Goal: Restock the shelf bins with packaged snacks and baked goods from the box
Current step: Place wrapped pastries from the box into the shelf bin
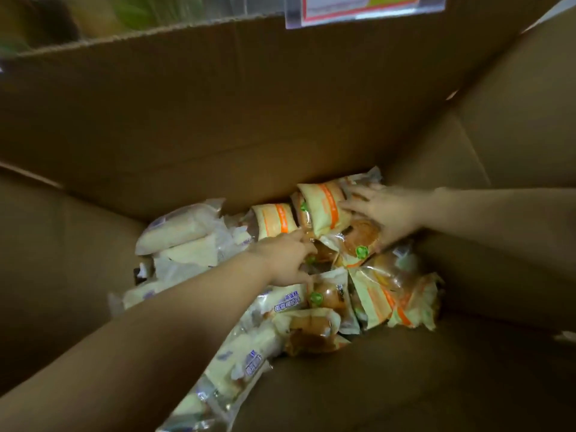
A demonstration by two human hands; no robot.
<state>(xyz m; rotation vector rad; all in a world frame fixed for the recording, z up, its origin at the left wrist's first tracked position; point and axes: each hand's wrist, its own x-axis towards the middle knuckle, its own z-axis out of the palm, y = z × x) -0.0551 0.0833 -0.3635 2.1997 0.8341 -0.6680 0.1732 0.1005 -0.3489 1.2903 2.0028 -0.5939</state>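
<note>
Reaching down into the box (218, 120), the right hand (385, 213) lies with fingers spread and straight across an orange-striped packet (324, 210) at the far right of the pile. Its thumb is down beside a bun packet (361, 236) with a green sticker, pressing rather than closed round anything. The left hand (285, 260) is in from the near left, forefinger touching the low edge of the same cluster. Its other fingers are tucked among the wrappers, so I cannot tell whether it holds one. The likely plan is to scoop several packets between the two hands, and that is where trouble starts: the film looks slick, and a loose bundle could shed packets on the way up. Squeezing harder to prevent that would likely flatten the soft buns. A second striped packet (274, 219) leans against the first, so drawing one out may tip its neighbour deeper into the heap. The white bread packets (184, 235) on the left lie mixed in close by, so the wrong kind could come up and end in the wrong bin. The box walls rise high all round, and a full armful may catch on them. A clear price-tag holder (364, 7) hangs over the far wall and could be knocked. The shelf bins themselves are not clearly in view.
</note>
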